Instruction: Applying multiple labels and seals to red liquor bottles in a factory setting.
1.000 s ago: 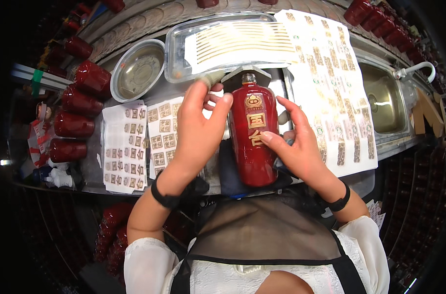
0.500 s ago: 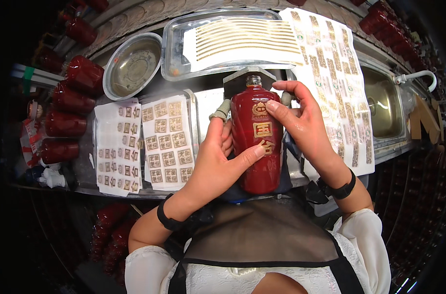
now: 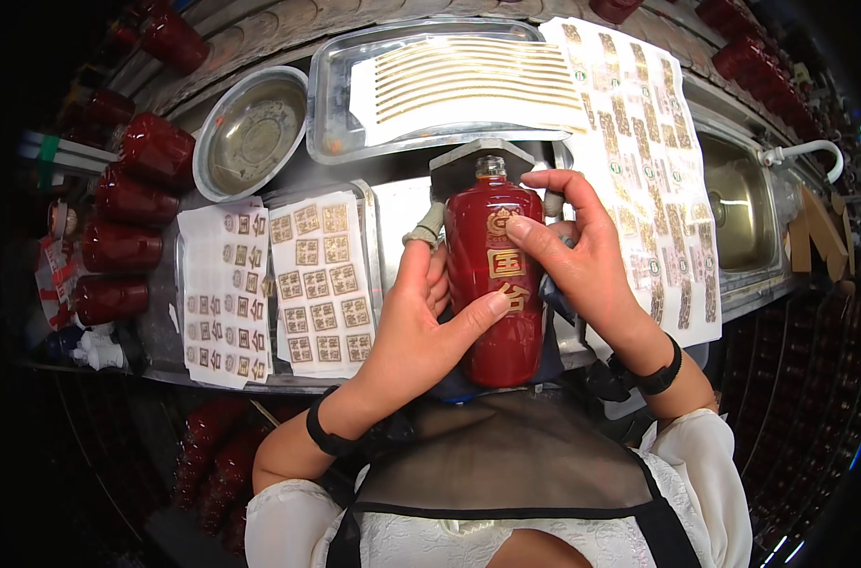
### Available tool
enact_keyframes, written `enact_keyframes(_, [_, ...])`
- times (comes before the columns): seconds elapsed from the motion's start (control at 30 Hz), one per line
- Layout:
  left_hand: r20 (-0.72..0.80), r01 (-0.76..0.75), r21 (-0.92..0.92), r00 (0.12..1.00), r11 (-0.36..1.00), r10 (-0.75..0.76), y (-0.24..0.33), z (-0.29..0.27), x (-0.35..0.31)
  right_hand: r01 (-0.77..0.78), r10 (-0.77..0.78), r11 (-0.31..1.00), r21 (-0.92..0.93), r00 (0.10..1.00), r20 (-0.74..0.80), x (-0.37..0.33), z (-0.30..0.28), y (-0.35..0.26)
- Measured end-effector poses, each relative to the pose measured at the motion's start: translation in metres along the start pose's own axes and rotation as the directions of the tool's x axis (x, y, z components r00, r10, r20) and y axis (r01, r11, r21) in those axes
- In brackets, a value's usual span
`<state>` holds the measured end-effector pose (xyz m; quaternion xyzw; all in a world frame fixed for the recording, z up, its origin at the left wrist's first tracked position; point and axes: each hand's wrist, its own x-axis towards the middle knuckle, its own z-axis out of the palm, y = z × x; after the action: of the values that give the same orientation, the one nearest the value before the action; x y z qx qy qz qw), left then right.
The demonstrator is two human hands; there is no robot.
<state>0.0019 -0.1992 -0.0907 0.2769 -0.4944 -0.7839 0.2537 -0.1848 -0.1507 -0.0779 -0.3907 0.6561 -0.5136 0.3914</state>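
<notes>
Between left hand (image 3: 419, 327) and right hand (image 3: 582, 263) clasping it, the red glass bottle (image 3: 502, 327) is risking skewed gold decals (image 3: 506, 264) if either slips.

Apron (image 3: 506, 464): dark, sheer, black edging (image 3: 506, 514), wide black straps. Beside the straps, white top (image 3: 411, 541), raised tone-on-tone pattern. Loose white sleeves either side of apron, left sleeve (image 3: 290, 521), right sleeve (image 3: 703, 464). Beyond apron, black wristband on each arm: left band (image 3: 322, 431), right band (image 3: 664, 372). Left hand (image 3: 402, 327), farther out from apron: grey-green finger cover (image 3: 428, 225), rolled rim.
</notes>
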Motion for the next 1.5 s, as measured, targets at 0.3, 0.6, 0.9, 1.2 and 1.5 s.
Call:
enact_keyframes(0.3, [0.012,0.007,-0.003,1.000,1.000,-0.007,0.000,-0.001,0.000,0.010,-0.010,1.000,-0.010,1.000,-0.011,0.000,0.001,0.001])
enact_keyframes(0.6, [-0.012,0.003,-0.004,1.000,1.000,-0.003,-0.001,0.000,-0.001,0.010,-0.010,1.000,-0.026,1.000,-0.019,0.000,0.002,0.001])
enact_keyframes(0.9, [-0.004,0.001,0.010,1.000,1.000,-0.001,-0.001,0.000,-0.001,0.015,-0.015,1.000,0.004,1.000,-0.012,0.000,0.003,0.001])
enact_keyframes(1.2, [-0.089,-0.029,-0.055,0.996,0.998,0.024,0.015,-0.002,0.011,-0.126,0.115,0.980,0.154,0.990,0.082,0.009,-0.008,-0.008])
enact_keyframes(1.5, [-0.150,0.095,-0.102,0.983,0.990,-0.110,0.027,-0.002,0.036,-0.058,0.049,0.990,0.130,0.996,0.068,0.008,-0.003,-0.009])
